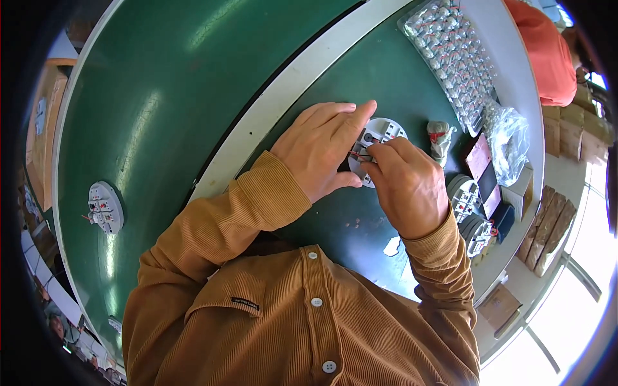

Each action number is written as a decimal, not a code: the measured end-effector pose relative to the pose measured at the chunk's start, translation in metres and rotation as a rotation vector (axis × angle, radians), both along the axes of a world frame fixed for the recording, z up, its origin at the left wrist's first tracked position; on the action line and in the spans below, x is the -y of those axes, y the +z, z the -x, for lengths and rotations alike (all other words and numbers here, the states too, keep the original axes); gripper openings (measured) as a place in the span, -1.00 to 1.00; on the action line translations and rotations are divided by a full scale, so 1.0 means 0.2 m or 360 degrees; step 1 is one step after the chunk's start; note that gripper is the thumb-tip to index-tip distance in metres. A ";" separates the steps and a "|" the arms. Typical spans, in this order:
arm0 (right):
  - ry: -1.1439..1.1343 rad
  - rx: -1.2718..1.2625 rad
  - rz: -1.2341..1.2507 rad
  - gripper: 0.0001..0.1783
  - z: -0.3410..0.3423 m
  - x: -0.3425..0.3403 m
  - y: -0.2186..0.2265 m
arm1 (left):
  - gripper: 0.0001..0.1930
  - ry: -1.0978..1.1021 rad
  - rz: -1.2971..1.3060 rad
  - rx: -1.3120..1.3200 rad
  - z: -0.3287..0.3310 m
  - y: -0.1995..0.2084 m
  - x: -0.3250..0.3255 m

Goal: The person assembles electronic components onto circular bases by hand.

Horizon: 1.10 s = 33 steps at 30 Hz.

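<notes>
A round white-grey plastic housing [386, 128] with small fittings lies on the green work surface, partly covered by my hands. My left hand [318, 145] rests along its left side, fingers stretched out and thumb apart, touching or nearly touching the rim. Over the housing's middle, my right hand [407, 180] is closed in a pinch. Thin red and dark wires [362, 155] run to its fingertips; their ends are hidden. To the right of that hand stand stacked similar round housings [465, 196].
A clear tray [450, 58] of silvery round parts fills the far right, with a crumpled plastic bag [508, 141] beside it. A small wrapped bundle [440, 141] sits nearer. Another round housing [105, 207] lies on the left green belt, past a pale rail [283, 90]. A person in red [544, 51] is at the upper right.
</notes>
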State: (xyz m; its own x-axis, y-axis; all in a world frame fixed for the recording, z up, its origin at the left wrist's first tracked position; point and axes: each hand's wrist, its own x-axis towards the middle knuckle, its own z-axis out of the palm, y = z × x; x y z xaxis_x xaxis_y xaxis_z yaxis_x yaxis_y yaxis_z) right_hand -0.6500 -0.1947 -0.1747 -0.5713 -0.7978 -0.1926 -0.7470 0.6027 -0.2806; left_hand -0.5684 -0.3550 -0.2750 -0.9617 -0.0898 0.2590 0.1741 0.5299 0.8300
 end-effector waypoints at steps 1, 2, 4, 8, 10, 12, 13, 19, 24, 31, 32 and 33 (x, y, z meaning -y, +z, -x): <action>0.0001 -0.0030 -0.0046 -0.78 0.00 0.01 0.00 | 0.15 -0.0003 0.0006 0.0002 0.00 0.00 0.00; 0.0002 -0.0060 -0.0091 -0.78 -0.01 0.02 0.01 | 0.14 -0.0006 0.0013 0.0004 0.00 0.00 0.01; -0.0008 -0.0041 -0.0127 -0.78 0.00 0.05 0.01 | 0.13 -0.0016 0.0007 0.0006 0.01 0.00 0.01; -0.0022 0.0006 -0.0222 -0.77 0.00 0.07 0.00 | 0.11 -0.0031 0.0002 0.0001 0.01 0.01 0.02; -0.0053 0.0102 -0.0019 -0.77 0.01 0.04 -0.03 | 0.10 -0.0023 -0.0006 -0.0023 0.02 0.00 0.02; -0.0088 0.0194 0.0187 -0.77 0.02 0.02 -0.05 | 0.10 -0.0016 -0.0011 -0.0050 0.03 0.00 0.02; -0.0098 0.0191 0.0187 -0.77 0.04 0.02 -0.05 | 0.10 -0.0027 -0.0012 -0.0051 0.03 0.00 0.02; 0.0120 0.0148 0.0105 -0.76 0.11 0.02 -0.05 | 0.10 -0.0004 -0.0026 -0.0021 0.06 -0.03 0.01; 0.0040 0.0082 0.0096 -0.76 0.10 0.03 -0.05 | 0.11 -0.0006 -0.0058 -0.0054 0.07 -0.03 0.01; 0.0050 0.0145 0.0261 -0.72 0.09 -0.01 -0.15 | 0.08 0.0012 -0.0063 -0.0066 0.08 -0.04 0.01; 0.0047 0.0166 0.0310 -0.72 0.09 -0.02 -0.16 | 0.07 0.0007 -0.0050 -0.0072 0.08 -0.03 0.01; 0.0033 0.0158 0.0310 -0.72 0.10 -0.02 -0.16 | 0.07 -0.0007 -0.0051 -0.0078 0.09 -0.03 0.01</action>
